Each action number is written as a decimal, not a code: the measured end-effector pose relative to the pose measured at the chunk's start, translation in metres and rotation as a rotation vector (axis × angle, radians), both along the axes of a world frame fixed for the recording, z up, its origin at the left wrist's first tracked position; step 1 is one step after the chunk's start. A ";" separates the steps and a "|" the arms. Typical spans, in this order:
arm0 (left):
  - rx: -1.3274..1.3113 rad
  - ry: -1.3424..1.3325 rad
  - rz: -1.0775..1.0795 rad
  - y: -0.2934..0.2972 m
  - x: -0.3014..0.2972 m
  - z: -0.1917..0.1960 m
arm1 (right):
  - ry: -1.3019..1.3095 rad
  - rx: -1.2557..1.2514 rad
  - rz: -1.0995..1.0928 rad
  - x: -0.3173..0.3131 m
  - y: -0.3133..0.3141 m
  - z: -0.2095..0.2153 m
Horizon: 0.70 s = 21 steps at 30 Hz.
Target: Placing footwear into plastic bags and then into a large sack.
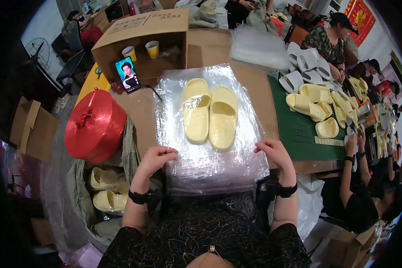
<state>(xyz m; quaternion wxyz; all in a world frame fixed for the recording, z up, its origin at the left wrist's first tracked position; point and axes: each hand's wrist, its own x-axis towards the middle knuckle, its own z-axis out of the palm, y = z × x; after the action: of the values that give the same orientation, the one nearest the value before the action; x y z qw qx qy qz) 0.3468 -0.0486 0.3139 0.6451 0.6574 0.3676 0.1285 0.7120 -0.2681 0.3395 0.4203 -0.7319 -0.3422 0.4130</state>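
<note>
Two yellow slippers (210, 114) are laid side by side in the middle of the plastic bag stack (205, 165). Its near edge is pinched by the left hand (154, 158) and right hand (274, 152). Nothing is bagged yet.

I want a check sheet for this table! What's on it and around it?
Surface: brown table, with a green mat on its right part.
Job's things: pair of pale yellow slippers lying side by side on a stack of clear plastic bags.
Clutter: open cardboard box holding two paper cups; phone; red twine roll.
Hands: left hand and right hand pinch the near bag edge with their fingers.
Cables: nothing seen.
Surroundings: more slippers on the right, where other people work.
</note>
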 end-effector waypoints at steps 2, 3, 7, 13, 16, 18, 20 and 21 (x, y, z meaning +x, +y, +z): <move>-0.018 0.022 0.003 0.000 0.003 0.004 | -0.034 -0.079 -0.011 -0.009 0.005 0.009; -0.019 0.024 0.002 -0.002 0.004 0.006 | -0.096 -0.194 0.058 -0.018 0.010 0.009; -0.035 0.026 0.027 0.001 0.006 0.004 | -0.077 -0.145 0.167 -0.024 0.010 -0.001; -0.045 0.061 0.011 0.010 -0.001 0.002 | 0.151 -0.063 0.034 -0.003 0.001 -0.006; -0.159 0.001 0.070 0.008 0.000 0.012 | 0.171 0.001 -0.034 -0.005 0.002 0.005; -0.129 0.016 0.119 0.008 0.004 0.022 | 0.187 0.067 -0.072 -0.006 0.003 0.010; -0.146 -0.077 0.186 0.006 0.008 0.023 | 0.203 0.136 -0.105 -0.008 0.005 0.013; -0.163 -0.170 0.250 0.004 0.011 0.024 | 0.222 0.218 -0.155 -0.010 0.006 0.013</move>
<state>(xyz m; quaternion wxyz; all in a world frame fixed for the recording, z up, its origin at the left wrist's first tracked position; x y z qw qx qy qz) 0.3575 -0.0443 0.3376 0.7040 0.5389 0.3997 0.2328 0.7018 -0.2619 0.3528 0.5629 -0.6561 -0.2789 0.4182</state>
